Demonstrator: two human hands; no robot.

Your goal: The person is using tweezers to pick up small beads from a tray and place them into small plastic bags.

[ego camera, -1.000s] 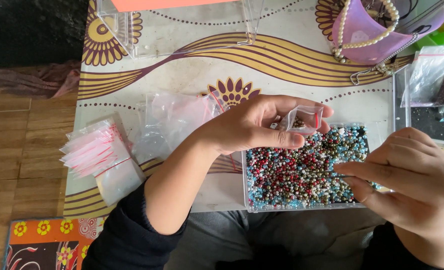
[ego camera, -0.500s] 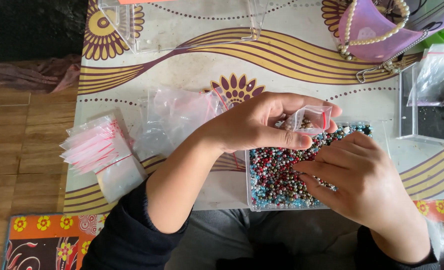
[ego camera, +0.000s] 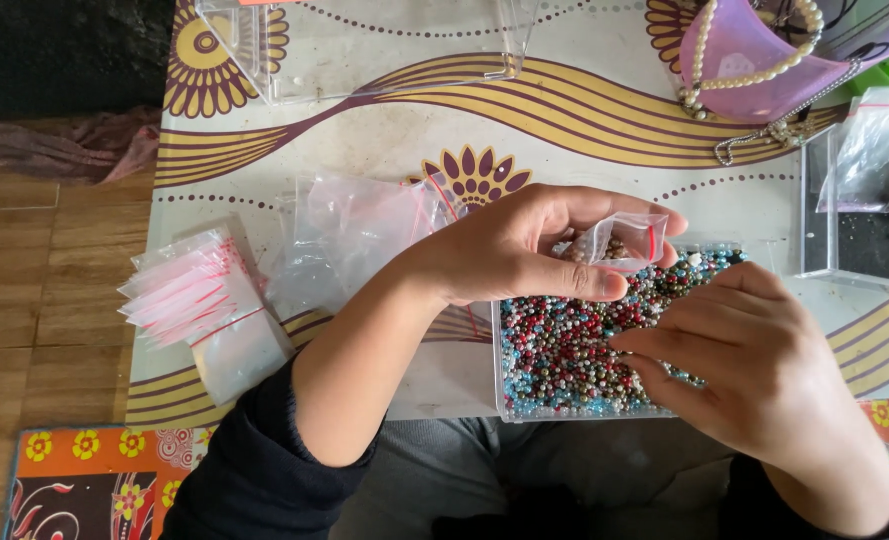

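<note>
Wooden floorboards (ego camera: 44, 290) are showing at nine o'clock beside a low surface (ego camera: 384, 130) that is covered in a cream cloth with brown and yellow swirls and flower shapes. Nearest, at six o'clock, the person's grey-clad lap is sitting under the edge, and a bright patterned mat (ego camera: 84, 480) is lying at seven o'clock.

Just beyond the lap, a clear box (ego camera: 509, 405) is resting on the surface, and it is holding a mass of small beads (ego camera: 554, 350) in red, blue, silver and brown. The right hand (ego camera: 754, 380) is hovering over the beads at four o'clock, its fingers curled and its fingertips drawn together low over them; whether it is pinching a bead I cannot tell. The left hand (ego camera: 524, 250), reaching in from seven o'clock in a dark sleeve, is pinching a small clear bag (ego camera: 629, 240) with a red strip between thumb and fingers, holding it above the far edge of the box.

Farther left, a stack of small bags (ego camera: 194, 300) with red strips is lying at nine o'clock, and a loose pile of clear bags (ego camera: 354, 240) is lying near the middle. At three o'clock another clear container (ego camera: 814, 210) is standing with a plastic bag (ego camera: 874, 140) on it. Farthest away, a clear lid (ego camera: 364, 50) is lying at twelve o'clock, and a purple holder (ego camera: 754, 60) draped with a pearl string (ego camera: 764, 75) is sitting at one o'clock.
</note>
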